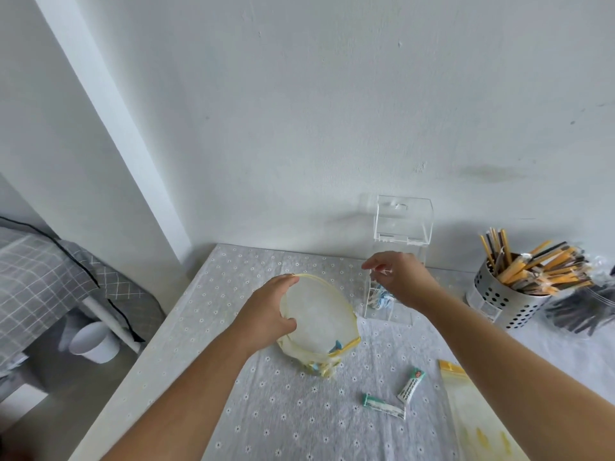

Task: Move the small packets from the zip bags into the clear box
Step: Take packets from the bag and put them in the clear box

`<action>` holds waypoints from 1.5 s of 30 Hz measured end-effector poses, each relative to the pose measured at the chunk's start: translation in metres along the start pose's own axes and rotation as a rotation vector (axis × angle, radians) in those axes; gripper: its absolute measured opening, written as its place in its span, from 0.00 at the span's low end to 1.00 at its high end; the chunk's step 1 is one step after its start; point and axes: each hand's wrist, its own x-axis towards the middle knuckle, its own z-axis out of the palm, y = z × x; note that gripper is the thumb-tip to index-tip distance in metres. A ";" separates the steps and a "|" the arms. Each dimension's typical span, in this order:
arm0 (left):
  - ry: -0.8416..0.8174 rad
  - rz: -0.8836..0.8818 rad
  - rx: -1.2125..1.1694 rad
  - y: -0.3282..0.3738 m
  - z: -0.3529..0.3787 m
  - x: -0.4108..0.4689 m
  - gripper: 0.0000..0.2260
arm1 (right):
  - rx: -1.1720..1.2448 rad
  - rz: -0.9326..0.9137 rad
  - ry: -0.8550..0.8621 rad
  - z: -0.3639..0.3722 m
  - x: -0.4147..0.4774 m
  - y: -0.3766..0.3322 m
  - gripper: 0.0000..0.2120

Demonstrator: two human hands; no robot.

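My left hand (266, 314) grips the zip bag (319, 311) open; my right hand (396, 277) hovers over the clear box (387, 312), fingers bunched, contents unclear. Some packets (382, 298) lie inside; next, probably, a careful dip into the bag for the rest.

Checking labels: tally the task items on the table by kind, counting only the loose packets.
zip bag: 2
loose green-tipped packet: 2
clear box: 1
Total: 5
Uncounted: stowed packets, too blurred.
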 end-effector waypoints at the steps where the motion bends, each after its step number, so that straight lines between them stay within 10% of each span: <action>1: 0.002 0.008 0.006 0.002 0.000 0.000 0.32 | 0.021 -0.025 0.014 -0.003 -0.007 -0.010 0.09; 10: 0.015 0.076 -0.004 0.019 0.003 -0.020 0.35 | 0.052 -0.227 -0.168 0.005 -0.053 -0.074 0.09; 22: -0.021 0.118 -0.027 0.014 0.017 -0.061 0.37 | -0.768 -0.149 -0.641 0.116 -0.034 -0.065 0.14; 45: -0.038 0.066 -0.047 0.001 0.020 -0.057 0.37 | -0.682 -0.126 -0.539 0.153 -0.039 -0.057 0.12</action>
